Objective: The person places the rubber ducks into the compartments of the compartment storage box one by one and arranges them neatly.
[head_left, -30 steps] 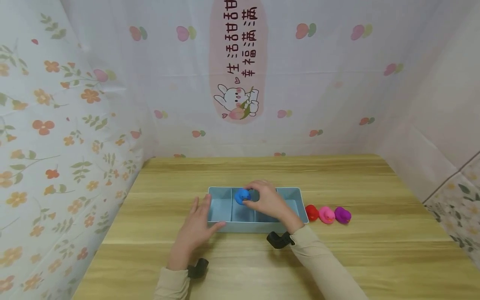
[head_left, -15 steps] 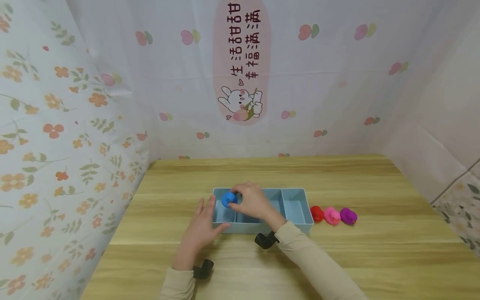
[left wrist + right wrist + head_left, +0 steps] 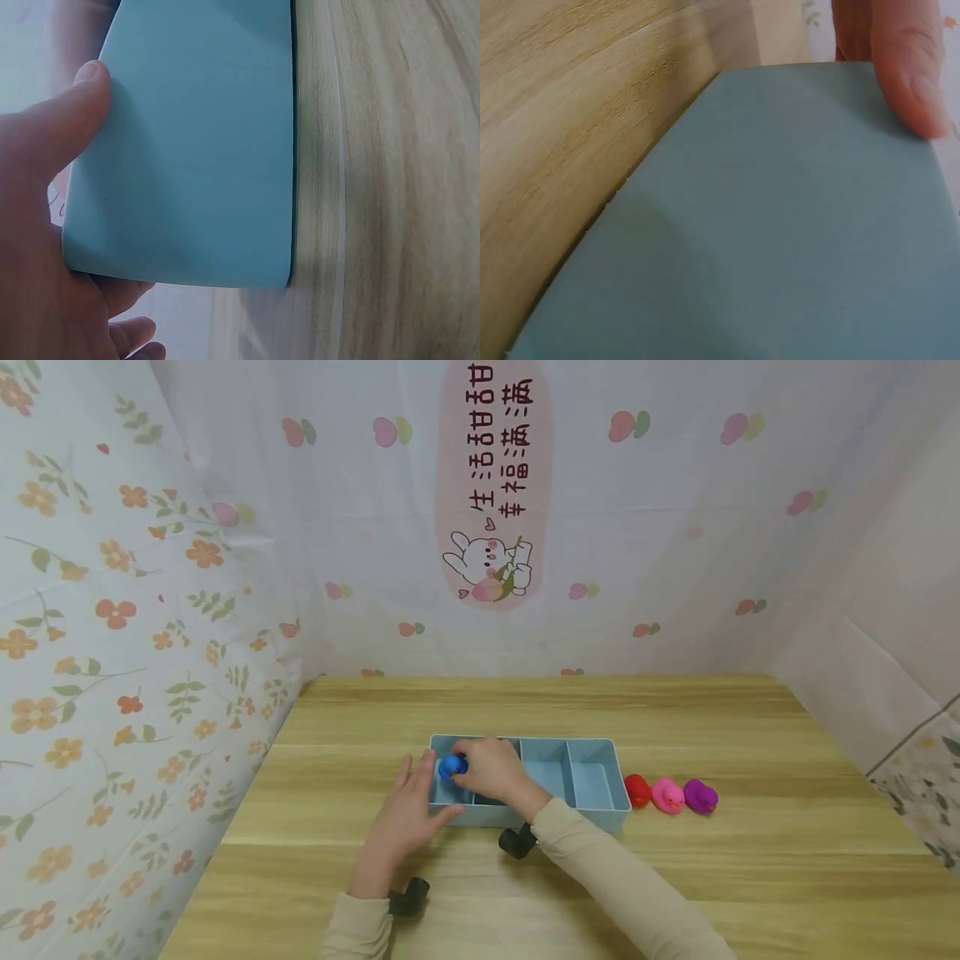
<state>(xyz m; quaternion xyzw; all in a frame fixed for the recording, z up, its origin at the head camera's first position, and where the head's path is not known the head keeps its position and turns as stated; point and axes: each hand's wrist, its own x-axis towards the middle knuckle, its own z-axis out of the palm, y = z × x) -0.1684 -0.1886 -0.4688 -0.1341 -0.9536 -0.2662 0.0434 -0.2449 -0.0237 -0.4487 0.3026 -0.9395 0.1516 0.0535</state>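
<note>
A pale blue box with several compartments lies lengthwise on the table. My right hand reaches over it and pinches a blue rubber duck low in the leftmost compartment. At the box's left end, my left hand rests with its fingers extended along the end wall and its thumb on the front rim. The left wrist view shows that thumb against the front wall. In the right wrist view, the front wall fills most of the picture, and the duck is out of sight.
Right of the box, a red duck, a pink duck and a purple duck sit in a row. Printed cloth hangs behind the wooden table and along its sides. Each wrist carries a black camera.
My right hand has carried the blue duck left, from over the second compartment to the leftmost one, and lowered it. My left hand stays at the box's left end. The head view has shifted slightly.
</note>
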